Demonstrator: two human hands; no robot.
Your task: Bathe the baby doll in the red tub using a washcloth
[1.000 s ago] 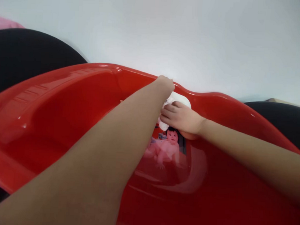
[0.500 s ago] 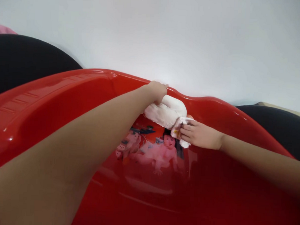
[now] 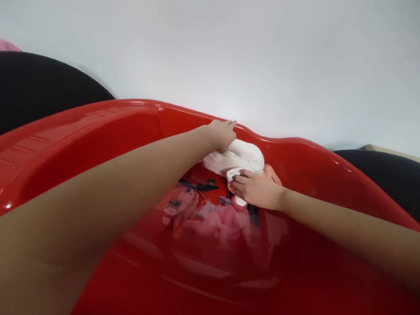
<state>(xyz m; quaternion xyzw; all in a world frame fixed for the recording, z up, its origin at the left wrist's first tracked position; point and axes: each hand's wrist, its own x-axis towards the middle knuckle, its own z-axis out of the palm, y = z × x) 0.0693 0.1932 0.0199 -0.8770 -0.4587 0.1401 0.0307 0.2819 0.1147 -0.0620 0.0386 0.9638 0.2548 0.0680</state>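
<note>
A puffy white bundle (image 3: 248, 154), which looks like a clothed doll, lies against the far wall inside a red baby bathtub (image 3: 148, 285). A flesh-coloured, limb-like part (image 3: 272, 173) sticks out at its right end. Reaching across from the left, my left hand (image 3: 223, 134) rests over the bundle's left end beside the rim; its fingers are partly hidden and seem to grip it. My right hand (image 3: 257, 189) is closed on a crumpled white cloth (image 3: 234, 173) at the bundle's near edge. Below lies a printed picture of a baby (image 3: 224, 223) on the tub floor.
The tub's curved rim (image 3: 294, 141) rises close to a pale wall (image 3: 214, 51). Black rounded shapes stand outside the tub, one at the left (image 3: 42, 90) and one at the right (image 3: 393, 175). Something pink (image 3: 4, 45) shows at the far left.
My right hand has moved left with the cloth, along the bundle's near edge and over the printed face. More of the flesh-coloured part now shows. My left hand stays almost in place.
</note>
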